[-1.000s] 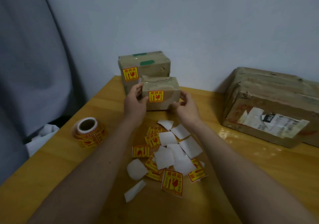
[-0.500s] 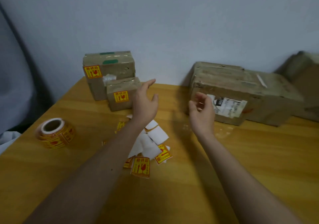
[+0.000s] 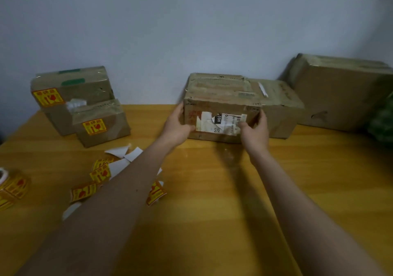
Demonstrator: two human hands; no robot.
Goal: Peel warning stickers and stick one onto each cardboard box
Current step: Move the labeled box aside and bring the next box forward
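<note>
Wooden table (image 3: 212, 190) against a pale wall, read left to right; at the far left edge, a sticker roll (image 3: 12, 187), then two stickered boxes (image 3: 85, 110), each already bearing a yellow warning label; loose warning stickers (image 3: 100, 172) and white backing scraps (image 3: 125, 156) lie beside and partly beneath the left forearm. At centre stands the unlabelled box (image 3: 221, 107) with a torn shipping label on its near face; the left hand (image 3: 177, 127) clasps its left end, fingers curled round the corner and thumb on the front; the right hand (image 3: 254, 130) holds its right end, thumb on the front face, fingers wrapped out of sight round the side. A larger box (image 3: 340, 93) stands at the far right, unlabelled on its visible faces. Probable step: drawing the central box forward for labelling; best done with even pull from both hands, setting it near the loose stickers with a bare cardboard area facing up or forward, away from the torn label.
</note>
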